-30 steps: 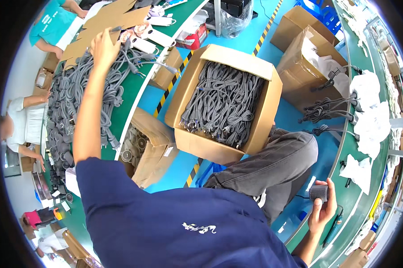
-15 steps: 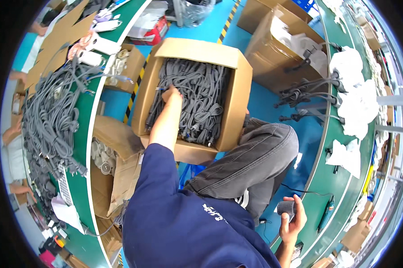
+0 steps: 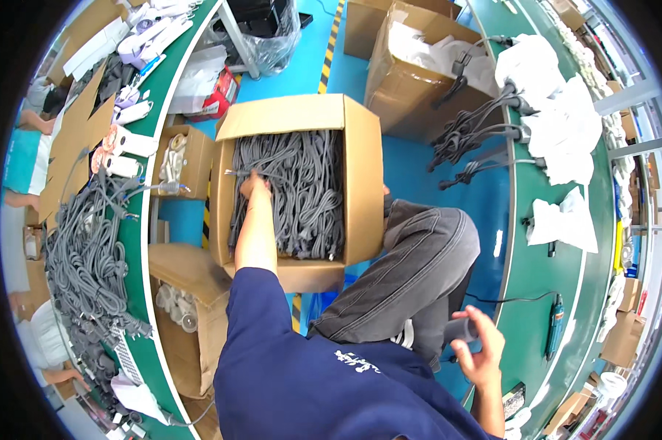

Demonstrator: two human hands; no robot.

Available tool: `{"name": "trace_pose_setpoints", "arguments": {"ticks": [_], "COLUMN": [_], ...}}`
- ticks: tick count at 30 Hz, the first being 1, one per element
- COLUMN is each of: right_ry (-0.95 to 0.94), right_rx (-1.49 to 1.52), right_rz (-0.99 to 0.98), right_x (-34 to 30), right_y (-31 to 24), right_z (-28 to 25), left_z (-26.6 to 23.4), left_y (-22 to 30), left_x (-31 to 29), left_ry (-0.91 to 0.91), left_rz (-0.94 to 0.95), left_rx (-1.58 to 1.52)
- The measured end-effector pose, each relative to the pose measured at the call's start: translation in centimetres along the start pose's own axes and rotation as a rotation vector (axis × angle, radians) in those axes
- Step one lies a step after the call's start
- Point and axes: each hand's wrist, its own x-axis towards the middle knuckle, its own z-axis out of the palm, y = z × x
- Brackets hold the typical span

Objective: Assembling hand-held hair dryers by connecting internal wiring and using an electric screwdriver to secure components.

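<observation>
A brown cardboard box (image 3: 362,191) is packed with coiled grey power cables (image 3: 302,198). Into its left part reaches my left hand (image 3: 254,186), fingers curled around a grey cable whose stripped wire ends poke out beside it; the fingertips are partly hidden. At the lower right, my right hand (image 3: 483,352) is raised near the bench edge. Between its thumb and fingers it grips a short dark grey cylinder (image 3: 460,331) whose exact kind I cannot make out.
On the left green bench lies a heap of grey cables (image 3: 89,257). White bags (image 3: 558,110) and a teal electric screwdriver (image 3: 556,328) rest on the right bench. Open cartons (image 3: 426,81) stand behind; another carton (image 3: 192,275) sits left. Other people's arms show at far left.
The view has shifted, so the box appears lower and further left. My left hand stays among the cables. My right hand has turned, tilting the dark cylinder.
</observation>
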Motion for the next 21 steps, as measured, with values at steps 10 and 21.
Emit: {"name": "trace_pose_setpoints", "arguments": {"ticks": [10, 21], "right_ry": [0.127, 0.36], "right_rx": [0.041, 0.221], "right_rz": [0.104, 0.147], "right_x": [-2.6, 1.0], "right_y": [0.3, 1.7], "right_z": [0.6, 0.0], "left_z": [1.8, -10.7], "left_y": [2.2, 0.9], "left_x": [-2.6, -30.7], "left_ry": [0.236, -0.773], "left_rz": [-0.029, 0.972], "left_rx": [0.066, 0.076]}}
